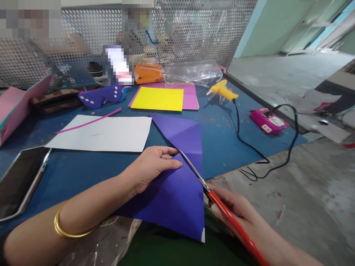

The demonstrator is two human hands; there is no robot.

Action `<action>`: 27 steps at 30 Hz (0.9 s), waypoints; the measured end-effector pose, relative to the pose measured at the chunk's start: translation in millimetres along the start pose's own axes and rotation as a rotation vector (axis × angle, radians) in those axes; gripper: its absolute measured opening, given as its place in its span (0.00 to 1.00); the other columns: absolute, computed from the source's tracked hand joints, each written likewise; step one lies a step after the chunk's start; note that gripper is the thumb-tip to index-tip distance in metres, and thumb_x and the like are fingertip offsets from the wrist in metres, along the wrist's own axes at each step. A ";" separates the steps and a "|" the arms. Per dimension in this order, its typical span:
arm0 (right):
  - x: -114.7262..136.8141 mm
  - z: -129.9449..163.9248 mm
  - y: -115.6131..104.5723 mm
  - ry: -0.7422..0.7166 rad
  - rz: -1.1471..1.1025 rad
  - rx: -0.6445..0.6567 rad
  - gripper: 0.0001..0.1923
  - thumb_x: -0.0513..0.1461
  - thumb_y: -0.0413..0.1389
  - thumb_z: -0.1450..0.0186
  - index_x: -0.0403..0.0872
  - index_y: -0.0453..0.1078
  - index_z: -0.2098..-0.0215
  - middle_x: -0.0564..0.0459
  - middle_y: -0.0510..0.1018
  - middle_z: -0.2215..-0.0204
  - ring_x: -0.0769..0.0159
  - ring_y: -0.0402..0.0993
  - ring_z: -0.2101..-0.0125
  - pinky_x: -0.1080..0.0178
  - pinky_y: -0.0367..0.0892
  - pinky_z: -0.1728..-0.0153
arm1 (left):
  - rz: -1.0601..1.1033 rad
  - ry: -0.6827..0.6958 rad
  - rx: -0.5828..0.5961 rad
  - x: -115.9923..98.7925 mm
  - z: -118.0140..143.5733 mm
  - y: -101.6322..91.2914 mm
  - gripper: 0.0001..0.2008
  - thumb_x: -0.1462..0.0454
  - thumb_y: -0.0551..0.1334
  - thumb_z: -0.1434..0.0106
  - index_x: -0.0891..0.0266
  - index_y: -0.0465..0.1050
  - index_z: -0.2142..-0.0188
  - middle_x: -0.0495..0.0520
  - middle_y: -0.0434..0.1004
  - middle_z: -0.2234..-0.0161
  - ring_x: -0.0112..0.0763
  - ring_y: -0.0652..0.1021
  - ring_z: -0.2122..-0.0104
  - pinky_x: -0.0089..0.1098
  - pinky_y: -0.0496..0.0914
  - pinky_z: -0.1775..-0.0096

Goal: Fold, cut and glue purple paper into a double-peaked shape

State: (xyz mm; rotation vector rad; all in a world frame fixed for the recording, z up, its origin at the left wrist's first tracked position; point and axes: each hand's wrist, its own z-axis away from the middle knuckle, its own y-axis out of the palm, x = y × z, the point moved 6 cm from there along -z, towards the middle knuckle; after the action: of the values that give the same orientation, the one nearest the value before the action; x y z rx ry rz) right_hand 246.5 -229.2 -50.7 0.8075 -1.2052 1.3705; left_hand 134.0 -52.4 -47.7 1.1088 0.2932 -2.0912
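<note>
A purple paper sheet lies over the table's front edge with a cut running into it from its far left. My left hand pinches the sheet beside this cut, thumb on top. In my right hand are scissors with long red handles. Their metal blades lie across the purple paper, the tips close to my left fingers. Whether the blades are fully closed is hard to see. A white sheet with a thin pink strip on it lies to the left.
Yellow paper lies on pink sheets farther back. A yellow glue gun stands at right, its black cord trailing near a magenta power socket. Purple paper glasses lie back left; a phone is front left. Perforated metal borders the back.
</note>
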 end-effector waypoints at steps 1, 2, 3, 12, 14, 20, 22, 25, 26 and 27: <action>-0.9 -0.6 1.3 0.012 -0.025 0.022 0.19 0.55 0.52 0.30 0.51 0.74 0.58 0.53 0.75 0.67 0.62 0.72 0.65 0.62 0.70 0.63 | -0.004 0.001 -0.006 -0.4 0.2 -0.4 0.20 0.67 0.74 0.52 0.63 0.79 0.58 0.51 0.83 0.74 0.29 0.79 0.77 0.27 0.70 0.73; -2.1 -1.3 3.2 0.034 -0.060 0.049 0.19 0.55 0.52 0.30 0.51 0.74 0.56 0.53 0.76 0.66 0.61 0.72 0.63 0.62 0.70 0.61 | -0.012 0.002 -0.013 -0.9 0.3 -0.7 0.20 0.67 0.74 0.52 0.63 0.79 0.57 0.51 0.83 0.74 0.29 0.78 0.77 0.27 0.69 0.73; -3.1 -2.0 4.9 0.056 -0.091 0.070 0.19 0.55 0.53 0.30 0.52 0.74 0.54 0.53 0.76 0.65 0.61 0.72 0.61 0.61 0.70 0.59 | -0.023 0.003 -0.020 -1.5 0.4 -1.1 0.21 0.67 0.74 0.52 0.63 0.79 0.56 0.50 0.83 0.75 0.29 0.78 0.77 0.27 0.69 0.73; -6.1 3.8 -4.0 0.118 -0.099 0.086 0.23 0.55 0.56 0.32 0.54 0.74 0.45 0.51 0.79 0.64 0.59 0.76 0.61 0.59 0.74 0.57 | -0.117 -0.006 -0.039 -5.5 0.3 -10.8 0.20 0.65 0.74 0.54 0.63 0.79 0.59 0.50 0.81 0.74 0.29 0.77 0.75 0.29 0.68 0.70; -9.0 12.6 -12.3 0.153 -0.093 0.092 0.23 0.55 0.57 0.33 0.55 0.73 0.44 0.50 0.80 0.64 0.59 0.77 0.64 0.59 0.75 0.62 | -0.129 0.017 -0.056 -9.6 1.1 -18.1 0.18 0.64 0.74 0.55 0.62 0.79 0.62 0.51 0.81 0.72 0.31 0.77 0.73 0.30 0.69 0.69; -3.6 27.5 -61.4 0.096 -0.026 -0.322 0.26 0.55 0.59 0.36 0.54 0.70 0.44 0.51 0.81 0.65 0.57 0.80 0.64 0.58 0.74 0.64 | -0.132 0.114 -0.102 -29.8 9.1 -37.1 0.18 0.61 0.74 0.55 0.60 0.80 0.62 0.52 0.82 0.70 0.33 0.78 0.71 0.33 0.71 0.68; 2.0 24.2 -81.1 0.094 0.276 -0.532 0.25 0.53 0.56 0.35 0.53 0.69 0.44 0.48 0.82 0.61 0.53 0.80 0.61 0.55 0.73 0.62 | -0.125 0.136 -0.137 -34.7 12.5 -41.5 0.20 0.61 0.74 0.55 0.60 0.80 0.60 0.52 0.82 0.70 0.33 0.78 0.72 0.32 0.70 0.69; 11.8 2.6 -93.6 0.141 0.817 -0.594 0.26 0.51 0.53 0.35 0.49 0.68 0.42 0.44 0.83 0.60 0.47 0.80 0.63 0.54 0.70 0.67 | -0.077 0.151 -0.174 -38.2 17.3 -45.3 0.22 0.62 0.75 0.55 0.61 0.80 0.58 0.51 0.81 0.72 0.31 0.77 0.75 0.30 0.68 0.71; 15.0 -7.3 -94.3 0.147 0.956 -0.575 0.25 0.50 0.52 0.34 0.48 0.68 0.43 0.43 0.83 0.62 0.47 0.80 0.65 0.55 0.68 0.70 | -0.054 0.154 -0.177 -38.8 18.7 -45.9 0.23 0.63 0.75 0.56 0.62 0.80 0.58 0.50 0.80 0.73 0.30 0.76 0.76 0.30 0.68 0.72; 18.2 -17.6 -93.6 0.148 1.076 -0.546 0.23 0.49 0.51 0.32 0.47 0.69 0.44 0.43 0.83 0.63 0.47 0.80 0.66 0.56 0.66 0.71 | -0.033 0.157 -0.178 -39.4 20.1 -46.4 0.23 0.63 0.75 0.56 0.62 0.80 0.58 0.50 0.80 0.73 0.30 0.76 0.76 0.29 0.67 0.73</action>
State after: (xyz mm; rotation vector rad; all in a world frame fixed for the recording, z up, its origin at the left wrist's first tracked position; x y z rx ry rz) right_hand 336.9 -216.9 -17.7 -0.4207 -1.8779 1.7228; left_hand 103.0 -10.3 -10.7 1.1681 0.5653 -1.9668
